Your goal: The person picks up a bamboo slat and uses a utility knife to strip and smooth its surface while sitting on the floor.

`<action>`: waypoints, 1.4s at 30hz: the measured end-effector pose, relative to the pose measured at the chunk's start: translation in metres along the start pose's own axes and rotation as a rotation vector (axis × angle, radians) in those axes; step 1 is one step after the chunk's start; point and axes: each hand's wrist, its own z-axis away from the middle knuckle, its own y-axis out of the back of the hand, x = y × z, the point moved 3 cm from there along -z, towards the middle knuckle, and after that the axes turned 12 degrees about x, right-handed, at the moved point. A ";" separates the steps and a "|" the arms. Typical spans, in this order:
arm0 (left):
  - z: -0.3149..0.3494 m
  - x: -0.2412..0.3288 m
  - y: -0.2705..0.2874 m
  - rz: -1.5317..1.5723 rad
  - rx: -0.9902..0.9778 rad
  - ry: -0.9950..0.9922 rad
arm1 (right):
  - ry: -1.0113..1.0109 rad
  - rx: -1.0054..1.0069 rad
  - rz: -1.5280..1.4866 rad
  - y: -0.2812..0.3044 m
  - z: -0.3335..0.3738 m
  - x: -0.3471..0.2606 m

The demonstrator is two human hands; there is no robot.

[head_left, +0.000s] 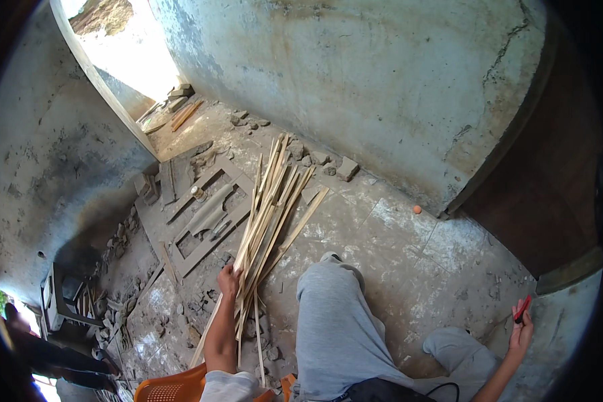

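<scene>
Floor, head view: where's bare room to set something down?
Most open: dusty floor right of the wooden strips, bordered by the pale wall, a small round orange thing and the grey trouser leg. Crowded: left of the strips, with the slotted grey frame; also the wall's foot, with stone chunks.
</scene>
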 end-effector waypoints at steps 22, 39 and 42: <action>0.070 0.007 -0.061 -0.666 -0.151 -0.576 | -0.069 0.059 -0.138 0.008 -0.006 0.000; 0.052 0.016 -0.048 -0.530 -0.130 -0.491 | 0.004 -0.190 0.015 -0.022 0.017 -0.003; 0.049 0.024 -0.033 -0.326 -0.216 -0.407 | 0.048 -0.182 0.050 -0.034 0.028 -0.005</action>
